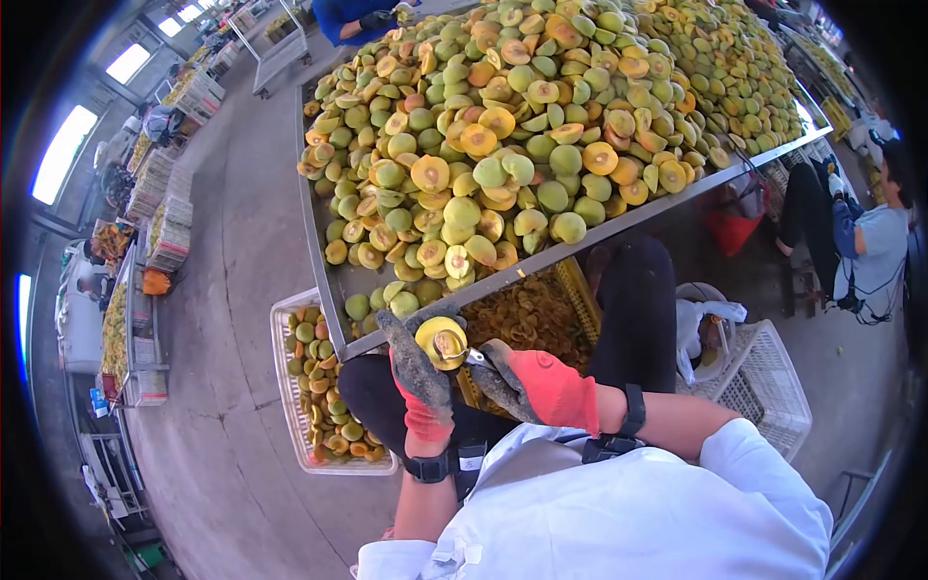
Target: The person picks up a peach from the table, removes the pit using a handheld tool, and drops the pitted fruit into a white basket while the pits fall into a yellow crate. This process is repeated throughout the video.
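Head view: left hand (418,379) gripping halved fruit (442,342); right hand (530,385) clenched on small tool (474,358) touching pit. Heaped table (333,307) just beyond hands, crate (290,387) beside left. Risk judged: tool slipping off pit into left glove.

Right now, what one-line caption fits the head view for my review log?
Gloved left hand holds a halved fruit while the gloved right hand works a small tool at its pit, beside a heaped fruit table.
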`<action>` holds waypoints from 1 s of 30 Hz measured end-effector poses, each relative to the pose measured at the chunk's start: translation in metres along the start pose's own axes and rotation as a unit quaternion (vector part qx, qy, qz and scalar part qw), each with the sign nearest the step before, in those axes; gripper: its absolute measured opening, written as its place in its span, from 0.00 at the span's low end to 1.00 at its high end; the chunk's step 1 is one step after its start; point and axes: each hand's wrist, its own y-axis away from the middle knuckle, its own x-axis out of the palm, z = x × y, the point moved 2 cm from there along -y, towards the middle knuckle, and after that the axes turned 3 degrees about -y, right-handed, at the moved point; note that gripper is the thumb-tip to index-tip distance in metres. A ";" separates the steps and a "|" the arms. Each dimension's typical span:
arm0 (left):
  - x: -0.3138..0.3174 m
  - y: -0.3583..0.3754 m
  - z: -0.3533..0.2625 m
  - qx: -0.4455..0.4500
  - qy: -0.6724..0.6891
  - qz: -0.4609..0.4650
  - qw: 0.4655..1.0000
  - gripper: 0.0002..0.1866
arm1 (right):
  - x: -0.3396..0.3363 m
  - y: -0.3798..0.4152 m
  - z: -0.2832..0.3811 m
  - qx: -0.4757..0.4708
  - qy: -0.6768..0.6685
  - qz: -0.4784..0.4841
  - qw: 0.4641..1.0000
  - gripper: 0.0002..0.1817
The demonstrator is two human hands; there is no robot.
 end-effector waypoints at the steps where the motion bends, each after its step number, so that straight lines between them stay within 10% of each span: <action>1: 0.000 0.000 0.000 -0.004 -0.005 -0.009 1.000 0.39 | 0.000 0.000 0.006 0.051 -0.002 0.015 0.999 0.12; 6: 0.000 0.004 0.014 0.062 -0.040 -0.065 0.995 0.35 | 0.006 0.003 -0.017 0.250 -0.183 0.024 0.951 0.07; 8: -0.006 0.002 0.015 0.137 -0.034 -0.014 0.990 0.27 | 0.007 0.006 -0.008 -0.039 0.139 0.024 0.989 0.10; 11: -0.029 0.005 0.054 0.271 -0.272 -0.155 0.911 0.29 | 0.005 0.005 0.006 -0.010 0.167 0.052 0.985 0.10; 18: -0.007 0.005 0.012 0.167 -0.019 -0.014 0.986 0.33 | 0.003 0.004 -0.007 0.094 0.086 0.105 0.986 0.10; 25: -0.011 0.005 0.016 0.138 -0.006 -0.014 0.990 0.34 | -0.011 0.001 -0.001 0.030 0.342 0.087 0.935 0.23; 30: -0.009 0.005 0.019 0.145 0.002 -0.023 0.989 0.35 | 0.006 0.005 -0.018 0.096 0.090 0.103 0.986 0.12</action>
